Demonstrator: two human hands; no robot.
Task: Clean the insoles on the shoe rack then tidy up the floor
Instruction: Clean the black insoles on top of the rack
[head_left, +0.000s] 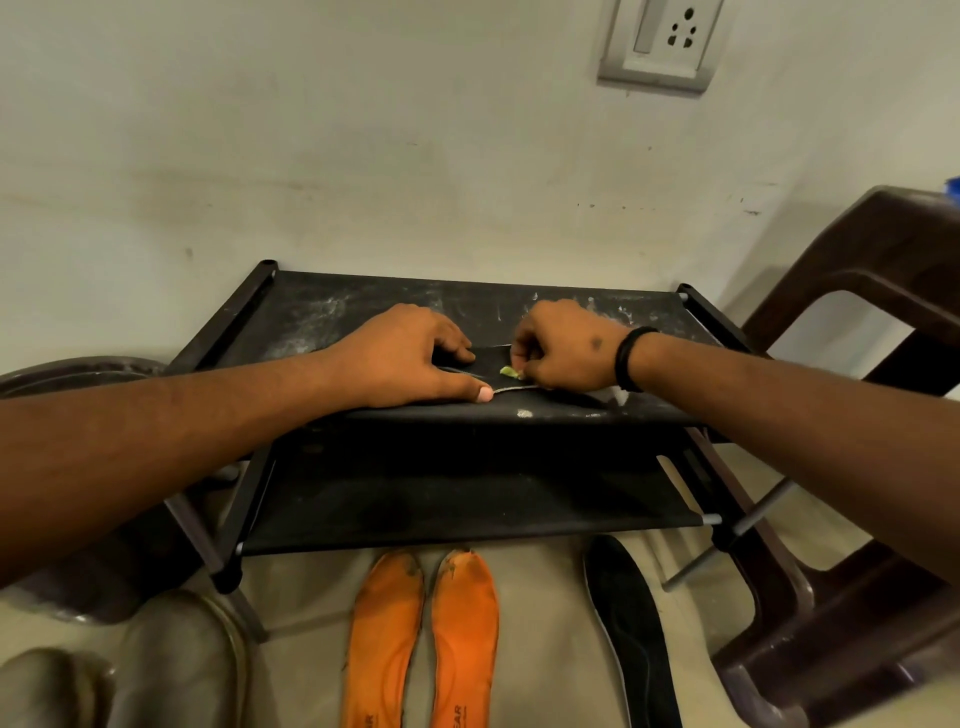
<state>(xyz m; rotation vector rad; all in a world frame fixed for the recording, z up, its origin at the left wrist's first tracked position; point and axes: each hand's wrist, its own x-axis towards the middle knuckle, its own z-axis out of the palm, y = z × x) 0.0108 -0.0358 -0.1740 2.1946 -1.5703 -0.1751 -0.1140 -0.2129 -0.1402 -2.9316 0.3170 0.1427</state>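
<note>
A black insole (491, 366) lies flat on the dusty top shelf of the black shoe rack (311, 317). My left hand (410, 356) holds it down, fingers on its top and thumb at its near edge. My right hand (563, 345), with a black band at the wrist, has its fingers curled and pinches a small yellow-green scrap (510, 372) against the insole. On the floor in front of the rack lie two orange insoles (423, 639) side by side and another black insole (631, 629).
A brown plastic chair (852, 322) stands right of the rack, its legs close to the floor insole. A brown stool (78, 374) is at the left. Grey footwear (171, 665) lies at the lower left. A wall socket (660, 41) is above.
</note>
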